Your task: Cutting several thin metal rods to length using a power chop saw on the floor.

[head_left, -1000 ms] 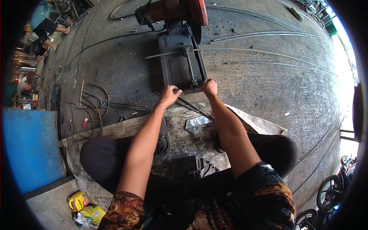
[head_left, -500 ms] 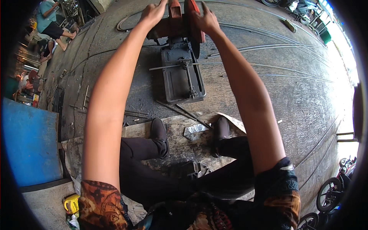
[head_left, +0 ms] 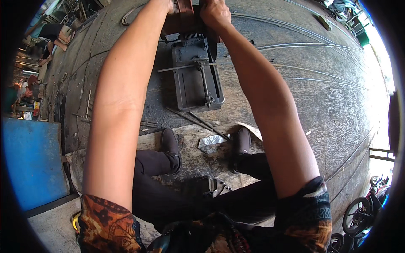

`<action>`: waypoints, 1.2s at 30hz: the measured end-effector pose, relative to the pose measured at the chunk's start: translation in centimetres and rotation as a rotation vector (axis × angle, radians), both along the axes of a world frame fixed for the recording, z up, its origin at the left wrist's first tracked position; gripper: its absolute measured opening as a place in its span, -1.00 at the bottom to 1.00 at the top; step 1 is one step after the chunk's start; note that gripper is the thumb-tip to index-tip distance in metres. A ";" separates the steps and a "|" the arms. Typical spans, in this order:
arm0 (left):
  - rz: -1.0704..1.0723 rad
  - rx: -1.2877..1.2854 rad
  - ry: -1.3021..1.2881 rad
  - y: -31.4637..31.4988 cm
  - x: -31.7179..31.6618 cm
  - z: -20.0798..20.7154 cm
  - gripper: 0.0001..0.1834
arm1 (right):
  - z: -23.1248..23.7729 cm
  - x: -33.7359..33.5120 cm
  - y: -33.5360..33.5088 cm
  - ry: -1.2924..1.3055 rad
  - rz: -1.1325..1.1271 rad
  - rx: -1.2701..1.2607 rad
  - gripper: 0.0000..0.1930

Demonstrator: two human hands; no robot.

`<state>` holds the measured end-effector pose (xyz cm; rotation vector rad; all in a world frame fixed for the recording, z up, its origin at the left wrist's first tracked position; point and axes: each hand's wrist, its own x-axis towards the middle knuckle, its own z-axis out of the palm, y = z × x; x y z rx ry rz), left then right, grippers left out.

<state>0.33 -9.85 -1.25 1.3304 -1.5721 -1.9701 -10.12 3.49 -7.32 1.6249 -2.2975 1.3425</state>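
Observation:
A cut-off saw (head_left: 186, 21) with a reddish head, a spring and a dark disc stands on the ground ahead of me, at the top of the view. Its dark grey base (head_left: 181, 95) carries a screw vise (head_left: 206, 86), and a thin metal bar (head_left: 171, 68) lies crosswise in it. My right hand (head_left: 216, 16) is closed against the right side of the saw head, its fingers curled. At the head's left side is my left hand (head_left: 172, 6), cut off by the upper edge, so its fingers are hidden.
Dark metal rods (head_left: 198, 120) lie between the saw and my shoes. Long thin bars (head_left: 303, 45) stretch across the ground to the right. A blue panel (head_left: 31, 162) stands at left, near a seated person (head_left: 55, 33). A motorbike (head_left: 358, 215) is at lower right.
The saw and both hands sit higher in the picture. My right hand has gone from stretched fingers to curled ones at the saw head. My left hand has partly left the view.

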 end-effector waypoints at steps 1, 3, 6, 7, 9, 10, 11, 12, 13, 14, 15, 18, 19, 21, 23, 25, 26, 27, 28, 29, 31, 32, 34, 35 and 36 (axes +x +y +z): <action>-0.014 -0.002 0.022 -0.1 -0.3 0.2 -0.59 | 0.3 -0.1 0.1 -0.013 -0.003 0.001 -0.27; -0.031 -0.007 0.047 -0.2 -0.6 0.6 -0.61 | -0.1 -0.5 -0.4 0.008 -0.014 -0.009 -0.27; -0.035 -0.001 -0.030 0.1 -0.2 0.1 -0.63 | -0.1 -0.1 0.4 -0.005 -0.012 0.002 -0.28; -0.067 0.016 -0.018 0.3 0.2 -0.1 -0.63 | 0.0 0.4 0.9 -0.036 0.001 0.010 -0.28; -0.092 0.032 -0.007 0.5 0.8 -0.5 -0.62 | 0.2 1.4 1.9 -0.055 -0.004 -0.003 -0.31; -0.076 0.020 -0.020 1.0 0.5 -0.6 -0.63 | 0.2 1.4 2.2 -0.069 -0.022 -0.016 -0.33; -0.060 0.009 -0.033 1.5 0.4 -0.7 -0.63 | 0.1 1.1 2.3 -0.067 -0.023 -0.017 -0.33; -0.061 0.008 -0.031 1.9 0.4 -0.7 -0.63 | -0.1 0.9 2.3 -0.071 -0.016 -0.043 -0.36; -0.049 0.004 -0.009 2.2 0.3 -0.8 -0.64 | -0.2 0.8 2.4 -0.076 -0.012 -0.067 -0.38; -0.038 0.001 0.012 2.4 0.2 -0.9 -0.64 | -0.4 0.8 2.4 -0.073 -0.015 -0.067 -0.38; -0.042 0.002 0.015 2.7 0.2 -1.0 -0.64 | -0.6 0.8 2.4 -0.084 -0.006 -0.087 -0.40; -0.003 0.005 0.064 3.2 0.7 -1.5 -0.65 | -0.6 1.1 2.8 -0.104 -0.010 -0.068 -0.41; 0.020 -0.015 0.073 3.3 0.9 -1.8 -0.67 | -0.3 1.5 3.1 -0.117 -0.018 -0.029 -0.41; 0.046 -0.032 0.082 3.3 1.5 -2.4 -0.68 | 0.0 2.3 3.7 -0.110 0.000 -0.005 -0.41; -0.011 0.006 0.130 3.4 1.5 -2.6 -0.70 | -0.1 1.7 3.1 -0.100 0.009 0.015 -0.41; -0.009 -0.018 0.123 3.8 1.2 -2.8 -0.71 | -0.4 0.1 1.2 -0.090 -0.058 0.233 -0.40; 0.003 -0.044 0.111 4.0 1.2 -2.9 -0.72 | -0.9 -0.3 0.8 -0.091 -0.058 0.235 -0.40; 0.003 -0.042 0.110 4.1 1.1 -3.0 -0.72 | -1.4 -0.6 0.4 0.079 -0.032 0.103 -0.41; -0.012 -0.034 0.123 4.3 1.0 -3.0 -0.72 | -1.8 -0.9 0.1 0.250 -0.006 -0.032 -0.42; -0.028 -0.026 0.136 4.5 0.9 -2.9 -0.73 | -2.3 -1.2 -0.1 0.250 -0.009 -0.031 -0.42; -0.045 -0.001 0.148 5.1 0.3 -3.2 -0.72 | -3.4 -1.8 -0.1 0.281 -0.067 -0.242 -0.43; -0.040 0.020 0.152 4.9 1.1 -3.6 -0.72 | -2.7 -0.5 0.4 0.271 -0.054 -0.242 -0.43; -0.061 0.048 0.168 4.8 2.0 -4.4 -0.71 | -1.1 0.8 2.0 -0.082 0.069 0.046 -0.44; -0.094 0.075 0.193 4.9 2.2 -4.7 -0.71 | -1.4 0.8 2.0 -0.081 0.069 0.044 -0.44; -0.093 0.073 0.193 5.0 2.2 -5.0 -0.71 | -2.1 1.0 2.0 -0.051 0.070 -0.065 -0.45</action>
